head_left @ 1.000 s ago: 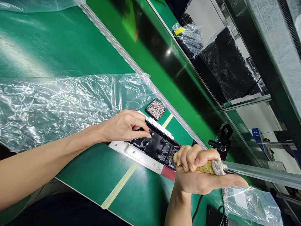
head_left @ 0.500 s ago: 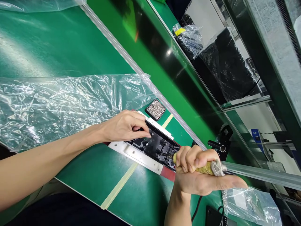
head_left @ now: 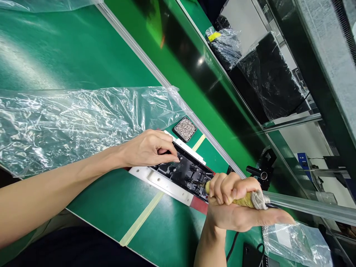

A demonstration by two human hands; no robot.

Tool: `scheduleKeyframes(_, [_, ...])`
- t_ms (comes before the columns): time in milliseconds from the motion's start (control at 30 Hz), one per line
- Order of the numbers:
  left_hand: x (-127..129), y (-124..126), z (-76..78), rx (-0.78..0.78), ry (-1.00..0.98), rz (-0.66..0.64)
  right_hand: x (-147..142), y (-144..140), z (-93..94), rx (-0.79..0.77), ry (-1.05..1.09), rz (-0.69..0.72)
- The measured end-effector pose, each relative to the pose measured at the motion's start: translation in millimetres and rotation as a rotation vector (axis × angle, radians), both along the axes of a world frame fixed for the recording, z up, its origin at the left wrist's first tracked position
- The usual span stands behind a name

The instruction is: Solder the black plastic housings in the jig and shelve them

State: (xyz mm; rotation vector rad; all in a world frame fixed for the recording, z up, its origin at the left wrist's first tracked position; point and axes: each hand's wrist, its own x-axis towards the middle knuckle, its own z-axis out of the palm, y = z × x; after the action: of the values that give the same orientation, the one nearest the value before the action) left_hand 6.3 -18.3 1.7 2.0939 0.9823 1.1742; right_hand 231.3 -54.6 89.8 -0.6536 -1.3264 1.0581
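Little but a slight slip of the camera's view has moved in the past second, as a worker's right hand (head_left: 236,213), at 4 o'clock from the black part (head_left: 185,170), clamps its fingers around the yellow handle of a tool (head_left: 244,200) whose dark tip reaches into the part. The left hand (head_left: 148,150), at 10 o'clock, bends its thumb and forefinger over the part, though whether they pinch anything cannot be told. The part sits in a white fixture (head_left: 167,187) on the green bench (head_left: 97,207), with a tray (head_left: 179,137) of small metal pieces at 12 o'clock and clear plastic (head_left: 83,126) spread toward 10.
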Motion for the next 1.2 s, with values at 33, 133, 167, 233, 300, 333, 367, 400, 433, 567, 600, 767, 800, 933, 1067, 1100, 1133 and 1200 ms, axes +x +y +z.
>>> scheduleKeyframes(33, [0.1, 0.0, 0.2, 0.000, -0.002, 0.000, 0.1, 0.1, 0.1, 0.001, -0.003, -0.001])
scheduleKeyframes(133, [0.0, -0.5, 1.3, -0.009, -0.001, -0.002, 0.3, 0.3, 0.2, -0.002, -0.008, -0.011])
scheduleKeyframes(167, [-0.1, -0.8, 1.7, -0.015, 0.000, -0.002, 0.3, 0.3, 0.1, -0.001, -0.008, -0.017])
scheduleKeyframes(233, [-0.4, -1.3, 2.0, -0.024, 0.007, -0.002, 0.3, 0.3, -0.4, 0.001, -0.008, -0.030])
scheduleKeyframes(300, [-0.7, -1.4, 1.9, -0.021, 0.008, -0.003, 0.3, 0.3, -0.7, -0.001, -0.007, -0.040])
scheduleKeyframes(333, [-0.8, -1.4, 1.7, -0.017, 0.008, -0.004, 0.2, 0.2, -0.7, -0.003, -0.005, -0.042])
scheduleKeyframes(367, [-0.9, -1.3, 1.5, -0.013, 0.005, -0.005, 0.1, 0.1, -0.6, -0.004, -0.004, -0.041])
scheduleKeyframes(400, [-0.9, -1.1, 1.4, -0.012, 0.003, -0.007, 0.0, 0.0, -0.5, -0.004, -0.006, -0.035])
scheduleKeyframes(433, [-0.9, -0.9, 1.3, -0.013, 0.001, -0.007, -0.1, -0.2, -0.2, -0.004, -0.008, -0.030])
scheduleKeyframes(567, [-0.4, -0.4, 1.4, -0.019, -0.002, -0.003, -0.6, -1.1, 0.8, -0.008, -0.006, -0.031])
scheduleKeyframes(600, [-0.4, -0.4, 1.4, -0.020, 0.000, -0.002, -0.6, -1.3, 0.8, -0.009, 0.000, -0.034])
scheduleKeyframes(767, [-0.7, -0.8, 1.2, -0.018, 0.003, -0.004, 0.0, -1.1, -0.4, -0.007, 0.018, -0.028])
scheduleKeyframes(800, [-0.7, -0.8, 1.2, -0.018, 0.003, -0.004, 0.2, -1.0, -0.8, -0.005, 0.020, -0.026])
scheduleKeyframes(933, [-0.2, -0.5, 1.1, -0.015, -0.001, -0.006, 0.5, -0.8, -1.3, -0.014, 0.027, -0.009])
scheduleKeyframes(1067, [-0.2, -0.7, 1.6, -0.005, -0.008, -0.008, -0.3, -1.1, -1.2, -0.022, 0.029, -0.028])
scheduleKeyframes(1100, [-0.4, -0.8, 1.6, -0.003, -0.007, -0.008, -0.5, -1.2, -1.2, -0.023, 0.032, -0.033])
scheduleKeyframes(1133, [-0.7, -0.9, 1.5, -0.003, -0.006, -0.007, -0.7, -1.1, -1.2, -0.024, 0.034, -0.034])
scheduleKeyframes(1200, [-1.2, -0.9, 1.2, -0.003, -0.005, -0.006, -0.7, -1.0, -1.4, -0.022, 0.036, -0.027])
